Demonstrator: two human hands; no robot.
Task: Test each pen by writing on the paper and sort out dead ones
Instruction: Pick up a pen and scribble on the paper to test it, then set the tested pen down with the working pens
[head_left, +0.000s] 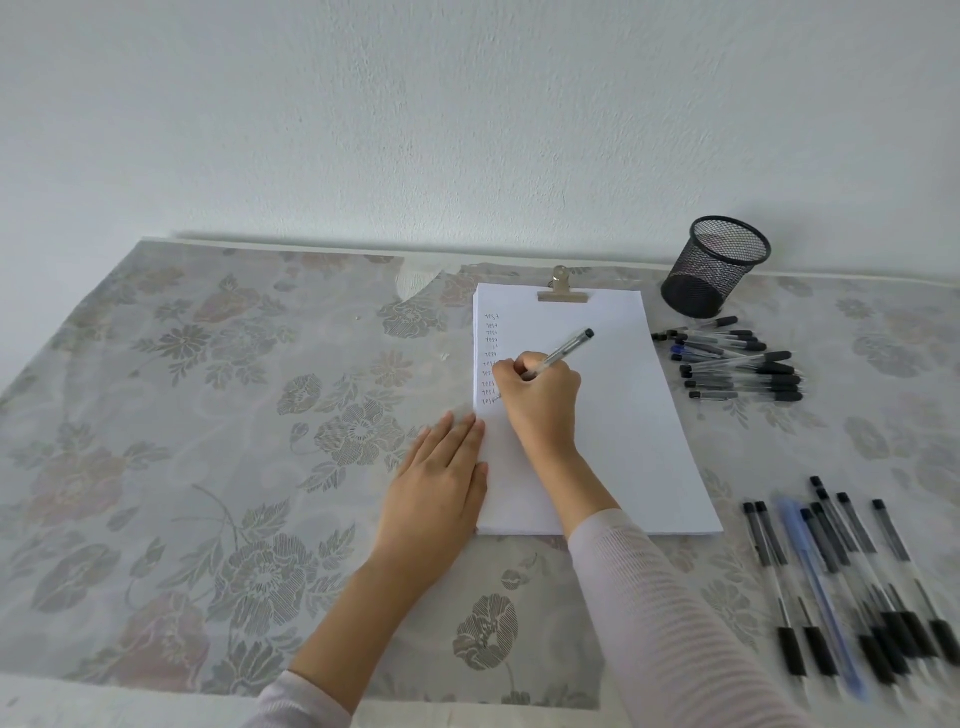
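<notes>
Right hand (540, 400) grips pen (563, 351), tip on paper (613, 415) at frame centre, beside written column. Left hand (441, 478) flat, fingers straight, pressing paper's left edge. Pen groups right (737, 364) and lower right (841, 582); mesh cup (717, 265) upper right.

Floral-patterned cloth (208, 415) spread across the surface. Black mesh cup (717, 265) at one o'clock, close to the white wall (467, 104). Metal clip (562, 292) at twelve o'clock, toward the cup's nine.
</notes>
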